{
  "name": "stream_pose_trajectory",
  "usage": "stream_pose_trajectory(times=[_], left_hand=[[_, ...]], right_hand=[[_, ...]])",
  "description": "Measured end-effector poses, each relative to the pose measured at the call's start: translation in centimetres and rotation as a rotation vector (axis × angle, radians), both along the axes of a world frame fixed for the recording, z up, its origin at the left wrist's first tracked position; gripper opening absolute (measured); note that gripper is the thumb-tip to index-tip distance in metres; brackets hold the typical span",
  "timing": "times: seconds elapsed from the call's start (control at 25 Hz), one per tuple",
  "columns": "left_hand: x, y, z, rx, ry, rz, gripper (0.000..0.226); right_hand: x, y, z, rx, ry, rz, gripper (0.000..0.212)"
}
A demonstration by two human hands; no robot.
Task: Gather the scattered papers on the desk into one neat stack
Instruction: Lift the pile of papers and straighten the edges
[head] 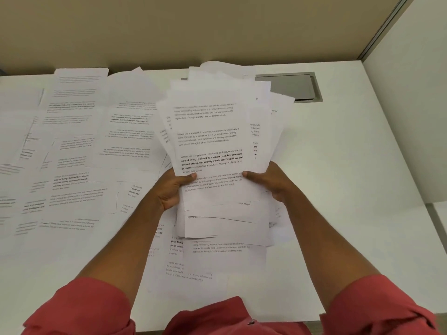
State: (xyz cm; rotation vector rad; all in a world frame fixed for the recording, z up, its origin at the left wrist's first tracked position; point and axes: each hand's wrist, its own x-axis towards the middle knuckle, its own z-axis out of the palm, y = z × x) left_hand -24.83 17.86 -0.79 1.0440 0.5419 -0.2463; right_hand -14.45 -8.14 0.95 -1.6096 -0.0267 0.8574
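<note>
**Ragged sheaf held at both sides, much of the bench yet to clear**

The gathered sheaf (212,131) is lifted off the bench (350,165) over its middle. Its top leans toward the back edge and its sheets are fanned and uneven. The left grip (173,189) is curled round the sheaf's lower left side, with the thumb pressed on the printed face. The right grip (268,182) holds the lower right side the same way. Holding low and at both sides probably keeps the loose bundle from sliding apart, and it leaves the bottom edges free to be knocked level against the bench.

A few sheets (217,247) lie under the hands toward the front edge, partly hidden by the sheaf. They are likely the nearest ones to take up next. Many loose papers (72,153) overlap across the left half, reaching to the back edge, so the task looks well short of done. A grey hatch (290,87) is set in the bench near the back edge; the fanned top of the sheaf covers its left end. The right side of the bench carries no paper.
</note>
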Motion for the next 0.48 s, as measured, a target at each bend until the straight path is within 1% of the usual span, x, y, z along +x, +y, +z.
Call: stream_pose_trajectory(times=[0.08, 0.16, 0.32, 0.4, 0.48], left_hand=[[0.7, -0.2, 0.4, 0.157, -0.032, 0.053, 0.044], [1.4, -0.2, 1.7, 0.247, -0.087, 0.103, 0.043], [3.4, -0.2, 6.7, 0.432, -0.266, 0.215, 0.037], [4.5, -0.1, 9.1, 0.464, -0.358, 0.266, 0.033], [5.2, -0.1, 10.6, 0.468, -0.414, 0.310, 0.033]], right_hand=[[0.1, 0.3, 1.0, -0.047, -0.115, -0.009, 0.050], [0.6, 0.7, 2.5, -0.050, -0.221, -0.045, 0.048], [2.1, 2.1, 6.5, -0.014, -0.468, -0.147, 0.042], [2.8, 2.8, 8.5, 0.032, -0.542, -0.228, 0.035], [3.3, 3.1, 9.7, 0.065, -0.565, -0.296, 0.031]])
